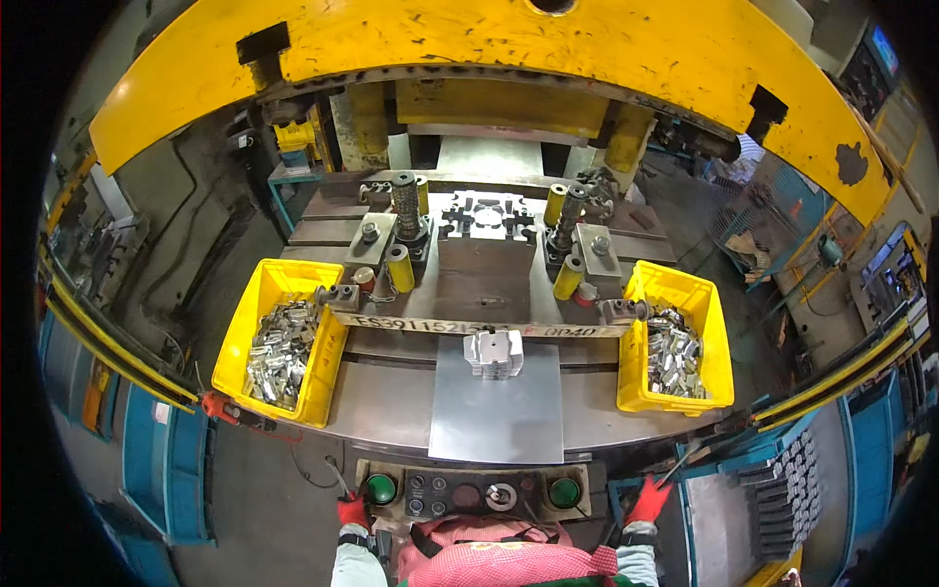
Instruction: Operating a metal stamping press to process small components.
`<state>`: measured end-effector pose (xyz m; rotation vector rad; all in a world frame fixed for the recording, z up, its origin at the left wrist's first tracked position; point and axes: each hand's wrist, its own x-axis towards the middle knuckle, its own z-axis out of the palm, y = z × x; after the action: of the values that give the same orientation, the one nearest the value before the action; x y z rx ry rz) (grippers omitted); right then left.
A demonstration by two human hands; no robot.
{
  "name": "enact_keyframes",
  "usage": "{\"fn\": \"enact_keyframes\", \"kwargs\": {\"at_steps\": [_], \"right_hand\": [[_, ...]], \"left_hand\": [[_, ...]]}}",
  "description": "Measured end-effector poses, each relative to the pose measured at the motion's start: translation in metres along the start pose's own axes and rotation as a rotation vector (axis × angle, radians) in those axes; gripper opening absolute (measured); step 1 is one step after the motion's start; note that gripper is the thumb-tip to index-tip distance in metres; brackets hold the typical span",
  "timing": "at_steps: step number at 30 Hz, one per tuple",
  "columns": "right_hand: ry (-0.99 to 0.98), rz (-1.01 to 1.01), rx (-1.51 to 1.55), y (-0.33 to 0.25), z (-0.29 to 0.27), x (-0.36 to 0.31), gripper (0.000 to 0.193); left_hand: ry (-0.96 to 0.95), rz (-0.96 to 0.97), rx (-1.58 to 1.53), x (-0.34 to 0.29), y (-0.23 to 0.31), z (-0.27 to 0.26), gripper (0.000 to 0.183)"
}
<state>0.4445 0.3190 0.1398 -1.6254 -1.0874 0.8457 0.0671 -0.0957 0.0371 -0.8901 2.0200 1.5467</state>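
Red gloves cover both my hands, which are low in the head view on either side of a control panel point(450, 506). My left hand point(354, 512) is closed round a thin metal rod point(336, 475) that points up and left. It is beside the panel's left green button point(381, 489). A second thin rod point(677, 466) slants up and right from my closed right hand point(647, 502), which is farther from the right green button point(564, 492). A stack of flat shaped metal parts point(494, 354) stands on a grey metal sheet point(499, 421) beyond the panel.
Behind the stack is a press die point(486, 279) with dark posts and yellow cylinders, under a yellow press beam point(489, 39). Yellow bins, left point(231, 338) and right point(722, 338), hold metal scrap. At right, a rack table point(714, 519) carries rows of metal parts point(787, 489).
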Motion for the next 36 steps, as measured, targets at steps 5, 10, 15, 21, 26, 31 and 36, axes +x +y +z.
{"fn": "enact_keyframes", "kwargs": {"at_steps": [5,10,15,21,26,31,36], "right_hand": [[-0.407,0.321,-0.049,0.102,0.005,-0.026,0.068],[-0.653,0.236,-0.402,0.059,0.04,-0.046,0.07],[-0.619,0.198,-0.816,0.116,0.055,-0.027,0.097],[-0.55,0.106,-0.786,0.118,0.055,-0.035,0.071],[-0.543,0.071,-0.745,0.097,0.057,-0.044,0.062],[-0.592,0.131,-0.691,0.104,0.054,-0.036,0.066],[-0.587,0.172,-0.743,0.111,0.056,-0.035,0.071]], "left_hand": [[-0.087,0.002,0.114,0.02,0.0,0.024,0.063],[-0.117,0.05,0.24,0.044,-0.009,0.015,0.083],[0.277,0.352,0.648,0.042,-0.01,0.033,0.09],[0.166,0.194,0.429,0.045,-0.013,0.031,0.078],[0.161,0.245,0.325,0.067,-0.025,0.019,0.081],[0.13,0.295,0.421,0.071,-0.025,0.023,0.082],[-0.022,0.23,0.246,0.052,-0.016,0.024,0.088]]}}
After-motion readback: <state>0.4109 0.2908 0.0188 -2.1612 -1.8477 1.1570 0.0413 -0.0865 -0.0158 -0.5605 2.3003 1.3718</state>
